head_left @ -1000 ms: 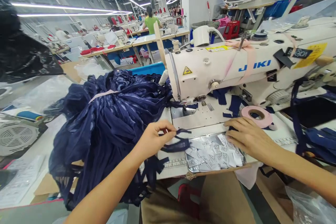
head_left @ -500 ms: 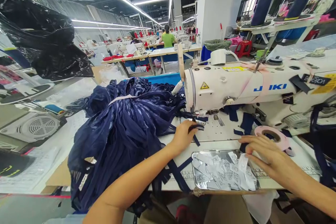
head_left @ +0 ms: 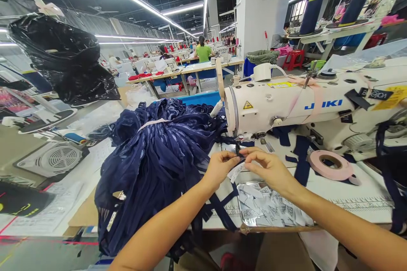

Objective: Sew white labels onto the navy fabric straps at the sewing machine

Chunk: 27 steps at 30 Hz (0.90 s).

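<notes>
My left hand is closed, pinching the end of a dark navy fabric strip just in front of the sewing machine's needle area. My right hand meets it there, thumb and fingers pinched at a small white printed label that hangs below the strip. Fingers partly hide where label and strip touch. Just below my right hand sits a metal tray of similar loose labels. Left of my hands lies a large bundle of navy garments, tied with a pale band.
The white sewing machine stands directly beyond my hands. A pink tape roll and navy fabric scraps lie to the right. A black plastic bag hangs at upper left. A person in green sits farther off.
My right hand has moved left from above the label tray to my left hand, bringing a white label along. My left hand stays near the needle area, still pinching the navy strip.
</notes>
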Motion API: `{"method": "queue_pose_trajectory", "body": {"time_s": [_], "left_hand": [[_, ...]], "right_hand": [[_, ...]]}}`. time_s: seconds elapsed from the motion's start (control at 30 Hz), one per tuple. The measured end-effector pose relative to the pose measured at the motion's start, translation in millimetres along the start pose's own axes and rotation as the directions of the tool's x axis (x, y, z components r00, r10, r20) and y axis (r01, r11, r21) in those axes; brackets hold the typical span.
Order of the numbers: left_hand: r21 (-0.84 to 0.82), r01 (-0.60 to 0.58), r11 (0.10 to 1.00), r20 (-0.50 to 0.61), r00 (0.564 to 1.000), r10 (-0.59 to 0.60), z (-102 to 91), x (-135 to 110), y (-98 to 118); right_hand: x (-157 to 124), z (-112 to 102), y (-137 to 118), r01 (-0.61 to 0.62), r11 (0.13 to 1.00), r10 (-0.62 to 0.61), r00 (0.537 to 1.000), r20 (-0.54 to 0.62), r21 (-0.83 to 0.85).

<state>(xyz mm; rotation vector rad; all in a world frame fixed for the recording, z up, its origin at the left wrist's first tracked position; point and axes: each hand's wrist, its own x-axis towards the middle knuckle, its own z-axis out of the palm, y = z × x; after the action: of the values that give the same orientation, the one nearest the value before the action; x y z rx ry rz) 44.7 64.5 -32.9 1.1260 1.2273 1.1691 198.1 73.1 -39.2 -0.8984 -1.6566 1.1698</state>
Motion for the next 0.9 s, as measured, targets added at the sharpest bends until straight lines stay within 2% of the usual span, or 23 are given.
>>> {"method": "queue_pose_trajectory", "body": {"time_s": [0.2, 0.43, 0.57, 0.73, 0.9], "left_hand": [[-0.014, 0.011, 1.0, 0.055, 0.998, -0.01, -6.8, -5.9, 4.2], [-0.04, -0.003, 0.999, 0.061, 0.998, 0.005, -5.4, -7.7, 6.0], [-0.07, 0.023, 0.997, 0.029, 0.999, -0.021, -6.7, -5.1, 1.8], [-0.071, 0.06, 0.996, 0.066, 0.996, -0.055, -10.6, 0.1, -3.3], [-0.019, 0.027, 0.999, 0.073, 0.997, -0.025, -12.9, 1.5, -4.2]], "right_hand": [[13.3, 9.9, -1.2, -0.086, 0.996, 0.088, 0.992, -0.087, 0.024], [16.5, 15.1, -0.1, -0.096, 0.995, 0.097, 0.984, -0.152, 0.014], [17.3, 18.7, 6.0, -0.106, 0.993, 0.111, 0.981, -0.161, 0.043], [18.3, 19.4, 7.4, -0.165, 0.981, 0.179, 0.973, -0.148, 0.101], [19.6, 18.5, 9.0, -0.172, 0.975, 0.192, 0.97, -0.146, 0.144]]}}
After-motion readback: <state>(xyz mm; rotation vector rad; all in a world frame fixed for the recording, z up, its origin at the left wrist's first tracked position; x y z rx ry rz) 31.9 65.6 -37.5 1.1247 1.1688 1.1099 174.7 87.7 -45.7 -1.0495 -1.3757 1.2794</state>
